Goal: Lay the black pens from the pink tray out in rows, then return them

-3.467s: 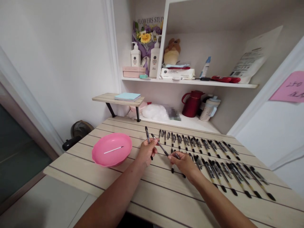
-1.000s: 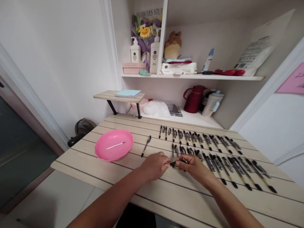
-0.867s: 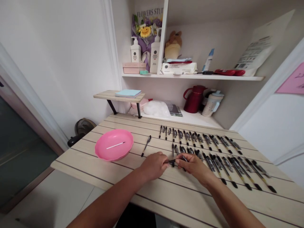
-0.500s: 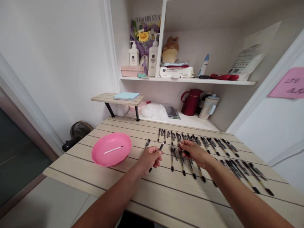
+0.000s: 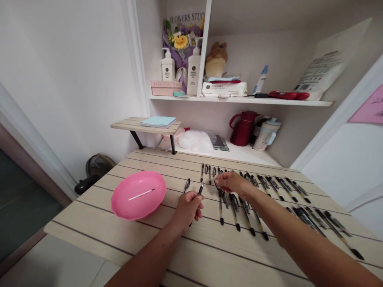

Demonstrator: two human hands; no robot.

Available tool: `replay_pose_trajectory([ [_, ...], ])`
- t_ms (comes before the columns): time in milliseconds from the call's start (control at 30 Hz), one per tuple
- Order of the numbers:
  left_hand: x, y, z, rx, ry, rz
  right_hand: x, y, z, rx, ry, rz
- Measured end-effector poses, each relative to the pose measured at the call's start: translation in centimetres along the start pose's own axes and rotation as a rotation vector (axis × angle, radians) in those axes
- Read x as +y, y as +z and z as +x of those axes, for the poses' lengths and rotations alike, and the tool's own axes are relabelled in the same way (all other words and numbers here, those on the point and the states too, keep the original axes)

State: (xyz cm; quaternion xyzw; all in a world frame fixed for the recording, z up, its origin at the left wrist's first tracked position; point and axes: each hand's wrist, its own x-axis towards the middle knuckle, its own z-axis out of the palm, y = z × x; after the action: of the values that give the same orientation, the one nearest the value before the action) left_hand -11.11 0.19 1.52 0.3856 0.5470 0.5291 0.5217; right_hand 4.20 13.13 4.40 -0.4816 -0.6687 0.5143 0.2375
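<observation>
My left hand [image 5: 189, 209] is closed around a black pen [image 5: 201, 188], whose pointed end sticks up past the thumb. Just beyond that hand, a dark clip-shaped pen part [image 5: 186, 185] lies on the table, partly hidden by the fingers. My right hand [image 5: 231, 183] reaches over the left end of the pen rows with its fingertips pinched together. A dark sliver shows at those fingertips, but I cannot tell what it is. Below it, a front row of disassembled pens [image 5: 235, 213] shows dark-tipped refills beside clear and black barrels. The forearm covers part of both rows.
Left on the slatted table [image 5: 119, 235] sits a pink bowl [image 5: 119, 211] holding a white refill [image 5: 140, 194]. Behind stand a small riser [image 5: 125, 122] with blue paper, a red jug [image 5: 243, 129] and a pale tumbler [image 5: 266, 135]. A loaded shelf [image 5: 257, 100] runs above.
My right hand has moved left, away from the middle of the front row. The black item seen under its fingers is no longer plain. My left hand keeps its pen. The view has shifted slightly.
</observation>
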Motion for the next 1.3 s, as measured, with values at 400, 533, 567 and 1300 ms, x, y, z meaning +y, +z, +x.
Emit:
replay_pose_trajectory([
  [400,0.2,-0.2,0.1,0.054,0.032,-0.017,0.0,0.6,2.2,-0.047,-0.114,-0.138],
  [533,0.2,-0.2,0.1,0.039,0.037,-0.009,0.1,0.7,2.1,-0.019,-0.148,-0.192],
  [567,0.2,-0.2,0.1,0.038,0.037,-0.006,0.1,0.6,2.0,-0.008,-0.163,-0.210],
  [1300,0.1,0.0,0.3,0.035,0.042,0.019,2.1,-0.7,-0.8,-0.016,-0.303,-0.264],
])
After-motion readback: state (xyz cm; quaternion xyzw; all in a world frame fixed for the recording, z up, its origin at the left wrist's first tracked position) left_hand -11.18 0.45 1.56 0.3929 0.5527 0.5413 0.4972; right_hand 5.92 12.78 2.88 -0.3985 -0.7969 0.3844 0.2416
